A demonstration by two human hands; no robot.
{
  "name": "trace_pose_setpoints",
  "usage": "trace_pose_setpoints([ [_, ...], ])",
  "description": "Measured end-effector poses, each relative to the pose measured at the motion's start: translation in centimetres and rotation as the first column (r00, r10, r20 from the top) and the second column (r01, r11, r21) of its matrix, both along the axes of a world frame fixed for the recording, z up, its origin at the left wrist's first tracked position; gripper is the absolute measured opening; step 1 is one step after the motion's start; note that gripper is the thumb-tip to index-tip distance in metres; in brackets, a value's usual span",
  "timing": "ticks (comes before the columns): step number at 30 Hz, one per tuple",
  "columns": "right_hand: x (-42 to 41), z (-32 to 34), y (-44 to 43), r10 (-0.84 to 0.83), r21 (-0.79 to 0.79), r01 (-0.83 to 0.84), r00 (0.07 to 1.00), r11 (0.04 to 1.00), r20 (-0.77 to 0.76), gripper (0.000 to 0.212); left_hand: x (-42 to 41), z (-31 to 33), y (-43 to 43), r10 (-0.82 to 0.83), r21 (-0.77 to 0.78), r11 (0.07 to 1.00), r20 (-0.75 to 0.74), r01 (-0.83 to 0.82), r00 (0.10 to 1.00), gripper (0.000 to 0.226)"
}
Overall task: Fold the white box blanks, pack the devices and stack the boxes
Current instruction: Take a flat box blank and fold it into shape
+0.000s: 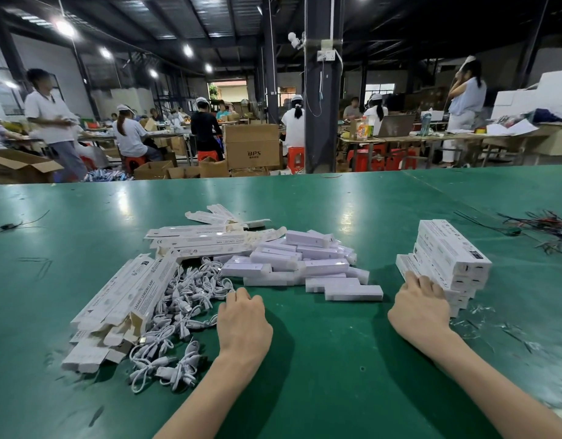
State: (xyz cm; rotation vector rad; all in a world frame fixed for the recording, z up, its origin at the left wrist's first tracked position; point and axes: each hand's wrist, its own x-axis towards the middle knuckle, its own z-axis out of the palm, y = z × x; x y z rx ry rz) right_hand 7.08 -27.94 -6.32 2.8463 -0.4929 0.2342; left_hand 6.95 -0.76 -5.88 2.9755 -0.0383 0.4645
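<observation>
Green tabletop [336,359]. Left: two heaps of flat, printed white box blanks [124,299], with one tangle of white cables [178,312] beside them. Centre: a pile of white wrapped devices [305,264], too overlapped to count. Right: one stack of closed boxes [450,264], with loose wires [542,226] beyond. The right hand [420,305] has its fingers laid flat against the stack. The left hand [243,321] rests by the cables with fingers curled under; I cannot tell whether it holds anything.

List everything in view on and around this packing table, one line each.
Table: one, green, fills the foreground.
Box blanks: piles, white, left.
Cables: a tangle, white, beside the blanks.
Devices: a heap, white, centre.
Stacked boxes: one stack, white, right.
Loose wires: a bunch, dark and red, far right.
Cartons: several, brown, beyond the table.
Left hand: fingers curled, by the cables.
Right hand: touches the stacked boxes.
</observation>
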Motion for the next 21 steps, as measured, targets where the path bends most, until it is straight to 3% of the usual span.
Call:
trace_pose_setpoints([
  [6, 0.2, -0.1, 0.0, -0.007, 0.018, 0.007, 1.0, 1.0, 0.026, 0.045, 1.1, 0.5, 1.6, 0.06, 0.036, 0.998, -0.031, -0.059, 0.998, 0.03],
  [9, 0.0, -0.2, -0.3, 0.014, -0.005, -0.014, 0.999, 1.0, 0.04, 0.044, 1.6, 1.3, 2.5, 0.065, -0.013, 0.998, 0.024, -0.065, 0.998, 0.027],
  [13, -0.2, -0.4, -0.5, 0.048, -0.026, -0.045, 0.994, 0.999, 0.099, 0.037, 3.4, 3.9, 7.4, 0.298, -0.09, 0.953, 0.142, -0.288, 0.944, 0.026],
  [16, -0.3, -0.2, 0.2, 0.045, -0.033, -0.041, 0.991, 0.999, 0.124, 0.033, 4.0, 4.4, 11.2, 0.469, -0.081, 0.882, 0.03, -0.465, 0.883, 0.032],
  [21, -0.9, 0.1, 1.0, 0.074, -0.07, -0.064, 0.987, 0.995, 0.144, 0.034, 3.8, 4.3, 12.1, 0.514, -0.213, 0.836, -0.016, -0.505, 0.858, 0.036],
])
